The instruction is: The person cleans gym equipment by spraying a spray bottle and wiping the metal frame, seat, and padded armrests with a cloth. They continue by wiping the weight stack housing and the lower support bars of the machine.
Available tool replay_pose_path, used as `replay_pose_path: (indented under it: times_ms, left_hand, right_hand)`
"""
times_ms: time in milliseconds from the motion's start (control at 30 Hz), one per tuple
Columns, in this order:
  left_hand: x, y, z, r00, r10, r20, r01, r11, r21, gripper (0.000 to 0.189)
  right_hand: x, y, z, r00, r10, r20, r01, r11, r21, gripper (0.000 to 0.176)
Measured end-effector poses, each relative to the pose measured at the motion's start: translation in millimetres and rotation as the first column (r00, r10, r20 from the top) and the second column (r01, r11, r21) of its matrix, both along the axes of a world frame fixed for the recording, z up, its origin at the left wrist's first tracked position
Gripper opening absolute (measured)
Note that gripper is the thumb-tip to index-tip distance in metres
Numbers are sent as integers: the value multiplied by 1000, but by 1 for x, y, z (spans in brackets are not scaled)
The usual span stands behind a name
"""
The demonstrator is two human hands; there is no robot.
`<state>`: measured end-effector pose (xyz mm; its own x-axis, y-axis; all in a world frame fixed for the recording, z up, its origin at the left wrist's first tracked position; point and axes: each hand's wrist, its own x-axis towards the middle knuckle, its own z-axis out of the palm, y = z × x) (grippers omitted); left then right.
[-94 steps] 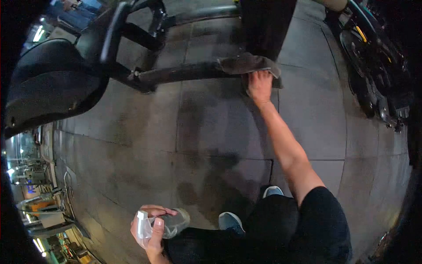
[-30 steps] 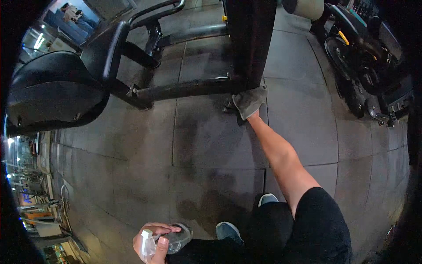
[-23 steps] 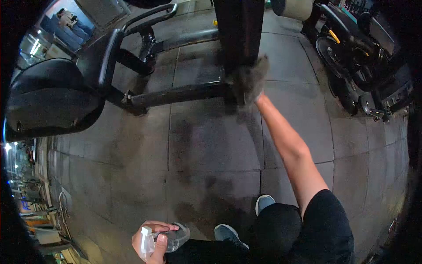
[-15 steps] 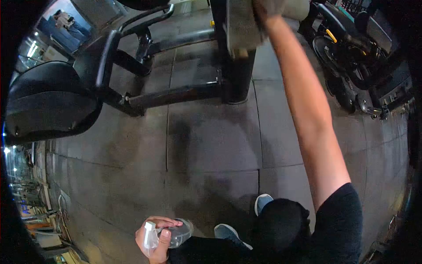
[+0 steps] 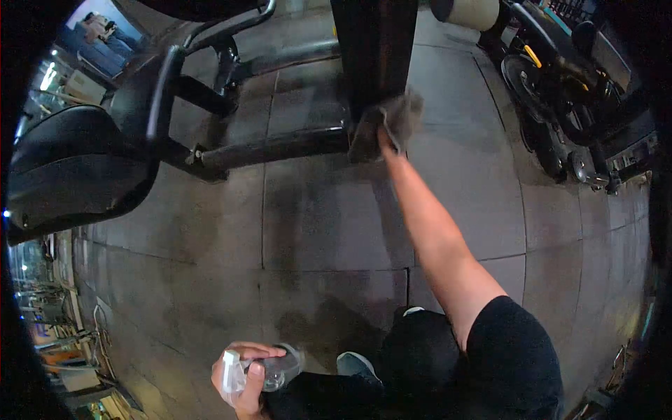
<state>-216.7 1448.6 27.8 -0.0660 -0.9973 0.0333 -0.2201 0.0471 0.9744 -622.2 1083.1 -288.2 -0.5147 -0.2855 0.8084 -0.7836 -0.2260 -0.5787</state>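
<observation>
My right hand [image 5: 387,138] presses a grey cloth [image 5: 392,121] against the lower part of a black upright post [image 5: 374,49] of a gym machine; the cloth covers most of the hand. Low in the view, my left hand [image 5: 241,374] holds a clear spray bottle [image 5: 264,367] with a white nozzle, close to my knee. A black horizontal bar [image 5: 273,147] joins the post to the left, just above the floor.
A black padded seat [image 5: 70,164] with its frame fills the upper left. Another machine with wheels and a yellow part [image 5: 581,105] stands at the upper right. The floor is dark grey rubber tiles [image 5: 315,231]. My shoe [image 5: 353,364] shows at the bottom.
My right hand swept the cloth from the post's base up its side, then back down to the lower part. The left hand kept the bottle in the same place.
</observation>
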Motion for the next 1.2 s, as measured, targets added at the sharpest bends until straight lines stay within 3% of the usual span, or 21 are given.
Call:
replay_pose_path:
  times_ms: [67,100,167,233,300,333,367,433,500,600,633,667,733,767,833,933,967,1000,1067,1167,1200]
  left_hand:
    - [-14,-3,6,993,93,-79,-89,995,45,32]
    - [-17,-2,7,990,121,-65,-118,991,56,31]
    - [-19,3,7,989,140,-47,-139,990,34,26]
    - [-15,9,10,984,173,-39,-172,985,28,24]
    - [-16,12,13,981,179,-70,-180,984,-8,22]
    - [-15,14,15,976,205,-71,-206,978,-12,22]
    - [-14,16,15,976,203,-76,-203,979,-1,21]
    - [-11,15,14,981,171,-89,-172,985,-4,15]
    - [-9,10,14,977,176,-124,-169,983,66,19]
    - [6,-26,14,977,119,-175,-88,981,173,27]
    - [13,-42,7,968,127,-215,-91,981,172,28]
    - [21,-57,-3,957,135,-255,-92,980,175,28]
    - [27,-84,-23,953,178,-244,-137,975,175,29]
    - [30,-92,-35,946,191,-261,-146,972,182,29]
    - [31,-105,-59,984,173,-35,-166,975,151,34]
    - [37,-117,-91,983,174,-53,-163,971,175,38]
    - [37,-119,-101,984,168,-64,-156,974,165,42]
    - [34,-120,-105,983,166,-77,-151,973,172,42]
    - [30,-122,-112,993,97,-62,-85,982,170,41]
    - [34,-141,-133,1000,12,-2,-11,984,179,52]
    - [35,-147,-138,999,-32,40,24,984,177,53]
  right_hand:
    - [13,-18,-78,986,68,154,-71,997,14,57]
    - [24,-33,-130,950,-254,182,190,932,309,56]
    - [48,-38,-167,846,-520,121,356,719,597,55]
    - [45,-51,-166,834,-305,-459,549,384,742,49]
    - [23,-79,-152,558,147,-817,812,107,574,47]
    - [7,-97,-132,554,158,-818,809,131,573,47]
    - [-16,-115,-98,708,-192,-680,657,531,534,47]
    - [-24,-94,1,928,-258,-268,356,825,438,48]
    - [-27,-54,70,982,-150,-112,181,914,363,49]
    - [-38,17,117,999,3,-32,6,960,280,51]
    - [-22,58,143,982,158,106,-174,970,167,52]
    - [-48,77,114,986,166,16,-166,966,200,50]
    - [-85,104,56,825,230,516,-323,941,97,40]
    - [-73,131,82,374,196,906,-418,908,-24,36]
    - [-97,174,52,124,366,922,-506,823,-258,41]
    - [-97,241,48,-155,551,820,-502,671,-545,53]
    - [-78,259,55,-142,548,824,-512,672,-535,53]
    - [-56,277,60,-271,560,783,-531,591,-607,48]
    - [-37,290,58,-388,553,738,-535,517,-668,44]
    - [-18,278,56,-239,575,783,-469,637,-611,60]
    - [-10,275,72,-231,592,773,-483,620,-619,60]
